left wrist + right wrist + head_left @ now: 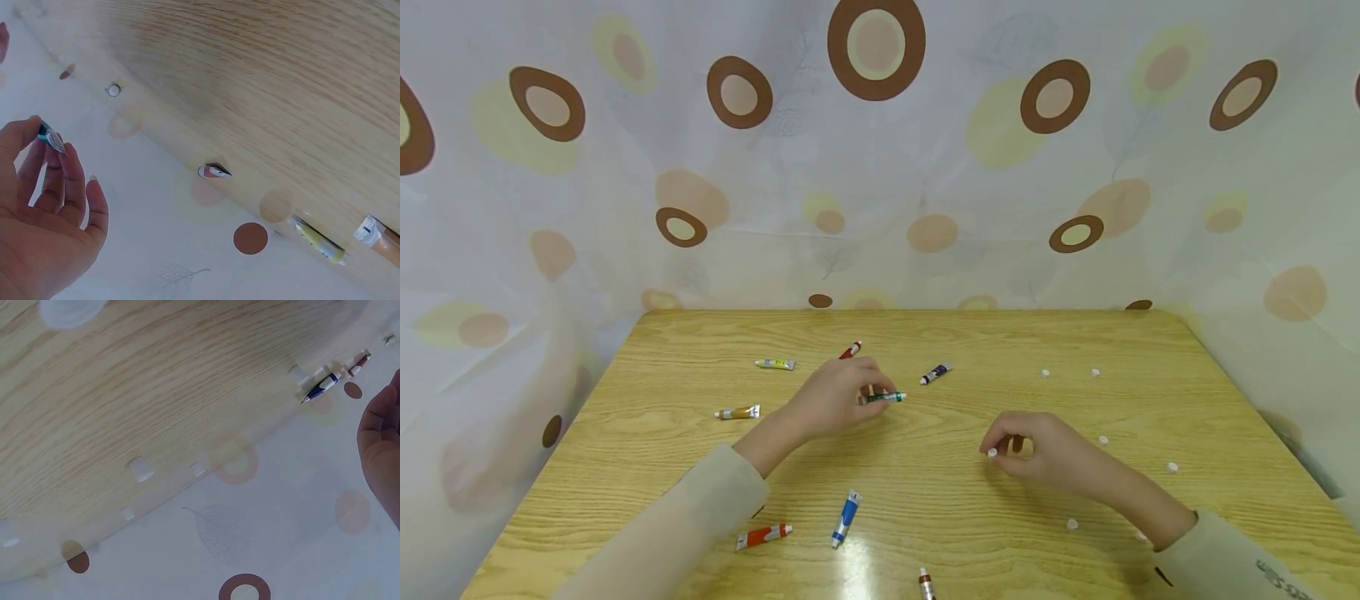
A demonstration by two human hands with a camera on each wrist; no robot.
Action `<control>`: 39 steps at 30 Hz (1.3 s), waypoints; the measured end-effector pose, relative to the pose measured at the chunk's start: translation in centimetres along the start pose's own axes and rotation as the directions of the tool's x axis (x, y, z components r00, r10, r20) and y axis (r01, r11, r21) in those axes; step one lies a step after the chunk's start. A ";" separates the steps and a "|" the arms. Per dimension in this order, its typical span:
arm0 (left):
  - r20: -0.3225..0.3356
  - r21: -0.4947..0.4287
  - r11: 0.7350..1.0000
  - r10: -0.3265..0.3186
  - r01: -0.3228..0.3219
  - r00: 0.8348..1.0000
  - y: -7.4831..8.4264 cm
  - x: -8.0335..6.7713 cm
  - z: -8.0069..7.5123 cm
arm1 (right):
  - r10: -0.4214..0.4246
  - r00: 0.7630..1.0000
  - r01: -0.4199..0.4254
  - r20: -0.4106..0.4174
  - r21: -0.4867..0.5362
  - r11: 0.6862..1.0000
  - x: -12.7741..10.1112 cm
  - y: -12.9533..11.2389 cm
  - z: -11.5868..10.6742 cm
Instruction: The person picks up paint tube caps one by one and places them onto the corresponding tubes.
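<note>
My left hand pinches a small green paint tube between thumb and fingers, its white nozzle end pointing right. The left wrist view shows this green tube at the fingertips, with the other fingers loosely bent. To the right and nearer, my right hand pinches a small white cap between thumb and forefinger, apart from the tube. A purple paint tube lies just beyond the green one. Behind the left hand, a dark red tube is partly hidden. Only part of the right hand enters the right wrist view.
On the wooden table lie more paint tubes: lime yellow, ochre, blue, orange-red and brown at the near edge. Several white caps are scattered at the right. Patterned cloth surrounds the table.
</note>
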State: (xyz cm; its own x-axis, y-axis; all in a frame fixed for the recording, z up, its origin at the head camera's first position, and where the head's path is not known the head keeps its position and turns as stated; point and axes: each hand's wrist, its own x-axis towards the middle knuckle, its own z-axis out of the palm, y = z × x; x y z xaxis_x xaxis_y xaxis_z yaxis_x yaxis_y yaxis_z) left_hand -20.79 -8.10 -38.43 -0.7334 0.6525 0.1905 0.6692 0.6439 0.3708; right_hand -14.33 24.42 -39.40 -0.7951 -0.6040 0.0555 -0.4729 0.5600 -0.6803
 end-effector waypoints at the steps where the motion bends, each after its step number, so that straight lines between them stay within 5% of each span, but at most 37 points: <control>1: -0.002 0.002 1.000 0.006 -0.006 1.000 0.1 0.0 -0.1 | -0.008 1.000 0.008 -0.003 0.001 1.000 0.0 0.0 0.0; 15: -0.022 -0.005 0.995 0.100 -0.100 0.995 1.8 -0.1 -0.6 | -0.136 0.983 0.129 -0.123 -0.059 0.990 0.0 -0.1 -0.1; 26: -0.024 0.006 0.991 0.131 -0.131 0.991 2.7 -0.2 -0.7 | -0.021 0.986 0.018 -0.167 -0.018 1.000 0.0 -0.5 0.0; 39: -0.036 -0.001 0.984 0.175 -0.176 0.984 3.9 -0.2 -0.7 | -0.094 0.964 0.084 -0.248 -0.051 0.995 0.4 -0.4 0.4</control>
State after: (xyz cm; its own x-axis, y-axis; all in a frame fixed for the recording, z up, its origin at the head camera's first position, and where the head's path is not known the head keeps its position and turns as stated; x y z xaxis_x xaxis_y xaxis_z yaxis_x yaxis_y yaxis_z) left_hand -18.13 -6.02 -36.41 -0.6086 0.7403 0.2856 0.7874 0.5189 0.3328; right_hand -14.33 23.73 -39.44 -0.8160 -0.4949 0.2987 -0.5570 0.5352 -0.6350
